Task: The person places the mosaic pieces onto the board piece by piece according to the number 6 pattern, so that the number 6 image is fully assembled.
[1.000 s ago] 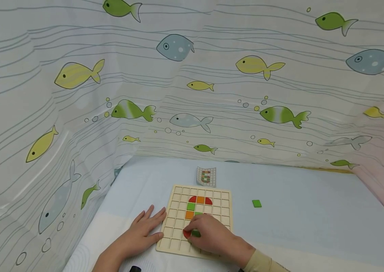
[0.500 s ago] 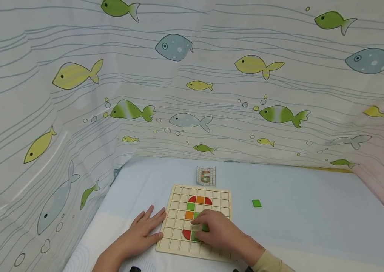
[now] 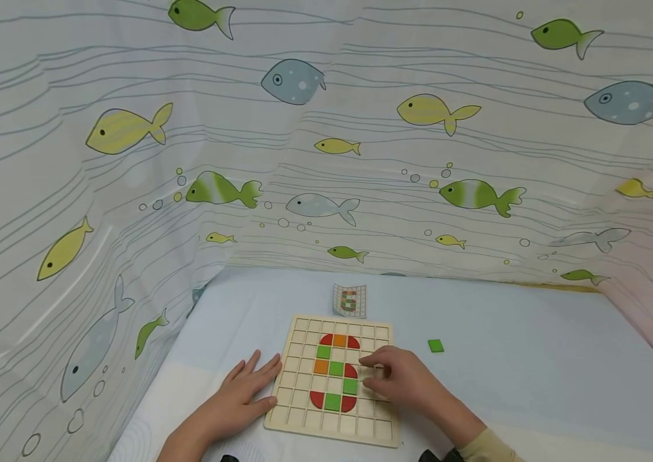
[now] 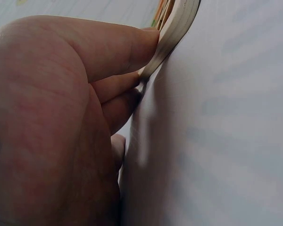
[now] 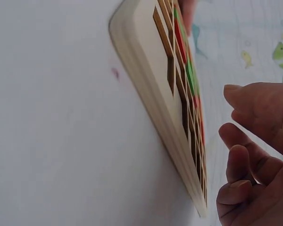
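A wooden grid board point(image 3: 297, 398) lies on the light cloth, with red, orange and green tiles set in its middle squares. Among them are a red quarter-round tile point(image 3: 317, 400), an orange square tile point(image 3: 321, 366) and a green square tile point(image 3: 350, 386). My left hand point(image 3: 239, 398) rests at the board's left edge, fingers spread, thumb and fingertips touching the rim. Over the board's right side hovers my right hand point(image 3: 407, 378); its thumb and forefinger are apart with nothing between them. In the right wrist view the right fingers point(image 5: 233, 136) are loosely bent beside the board.
A small printed card point(image 3: 349, 301) with a coloured grid pattern lies behind the board. One loose green tile point(image 3: 436, 346) is on the cloth to the right. Fish-patterned sheeting point(image 3: 326, 167) encloses the back and sides.
My right hand has let go of the bottom-row tiles and drawn back to the right, uncovering the lower tiles. The left hand has stayed at the board's edge.
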Tool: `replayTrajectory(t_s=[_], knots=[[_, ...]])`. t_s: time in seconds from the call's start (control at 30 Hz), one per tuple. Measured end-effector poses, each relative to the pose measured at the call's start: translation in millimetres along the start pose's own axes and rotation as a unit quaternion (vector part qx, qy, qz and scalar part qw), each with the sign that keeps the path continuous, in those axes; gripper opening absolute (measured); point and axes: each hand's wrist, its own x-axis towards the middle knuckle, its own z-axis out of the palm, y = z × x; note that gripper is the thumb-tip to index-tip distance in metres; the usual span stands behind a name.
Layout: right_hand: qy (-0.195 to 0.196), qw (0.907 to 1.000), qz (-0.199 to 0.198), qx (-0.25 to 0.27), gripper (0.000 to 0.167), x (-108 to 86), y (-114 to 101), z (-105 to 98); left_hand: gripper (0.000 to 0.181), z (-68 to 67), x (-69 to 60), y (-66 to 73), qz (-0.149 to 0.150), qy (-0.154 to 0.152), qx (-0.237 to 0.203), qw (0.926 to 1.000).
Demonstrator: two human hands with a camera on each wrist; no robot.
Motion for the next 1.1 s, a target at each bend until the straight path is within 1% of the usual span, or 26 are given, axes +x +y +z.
replayTrajectory(t_s=[0.33,0.53,0.67,0.87,1.1], knots=[[0.051,0.9971,0.057,0.002,0.034,-11.2,21,-9,0.064,0.3,0.6,-0.4,-0.002,-0.001,-0.002,1.0000],[0.082,0.9916,0.100,0.006,0.033,-16.8,37,-11,0.064,1.2,1.0,-1.8,0.000,-0.002,-0.004,1.0000],[0.101,0.9876,0.120,0.011,0.033,-21.5,48,-16,0.063,1.2,1.4,-0.8,0.000,-0.005,-0.007,1.0000],[0.121,0.9841,0.128,0.017,0.035,-26.6,66,-30,0.063,0.1,1.1,1.6,-0.001,-0.004,-0.005,1.0000],[0.133,0.9818,0.135,0.015,0.040,-28.0,82,-43,0.064,0.3,1.1,-0.4,-0.003,-0.004,-0.004,1.0000]])
